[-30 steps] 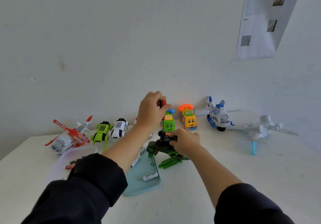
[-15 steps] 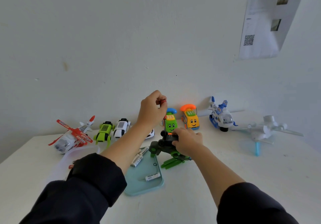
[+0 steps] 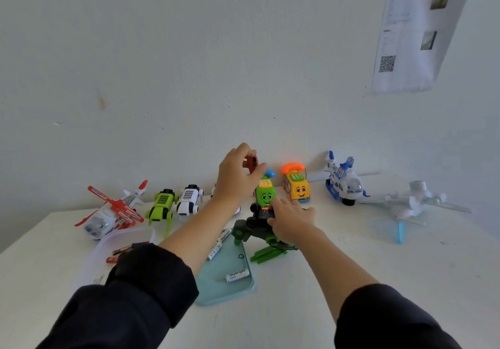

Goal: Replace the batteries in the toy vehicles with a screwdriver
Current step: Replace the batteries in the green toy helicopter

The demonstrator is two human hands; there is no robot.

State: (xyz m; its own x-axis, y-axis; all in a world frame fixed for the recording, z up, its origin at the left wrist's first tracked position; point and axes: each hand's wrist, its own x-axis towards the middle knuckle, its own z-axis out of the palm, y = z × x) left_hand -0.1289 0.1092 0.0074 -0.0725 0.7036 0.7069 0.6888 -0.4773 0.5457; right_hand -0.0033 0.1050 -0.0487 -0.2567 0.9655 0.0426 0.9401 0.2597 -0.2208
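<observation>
A dark grey and green toy vehicle [image 3: 253, 229] lies on the white table at the centre, its green parts sticking out at the front. My right hand [image 3: 290, 221] grips its upper end. Above it my left hand [image 3: 236, 172] pinches the red handle of a screwdriver [image 3: 251, 163], whose shaft is hidden behind the hand. A pale blue tray [image 3: 216, 289] in front of the toy holds white batteries [image 3: 237, 276] and a small black ring [image 3: 240, 256].
Along the wall stand a red and white helicopter [image 3: 113, 213], a lime car [image 3: 161, 205], a white car [image 3: 189, 199], green [image 3: 266, 193] and orange [image 3: 296, 186] phone cars, a blue and white plane [image 3: 342, 183] and a clear plane [image 3: 411, 202]. A clear lid [image 3: 94, 256] lies left.
My left hand has stayed above the toy and turned slightly on the red screwdriver handle. My right hand keeps hold of the grey and green toy.
</observation>
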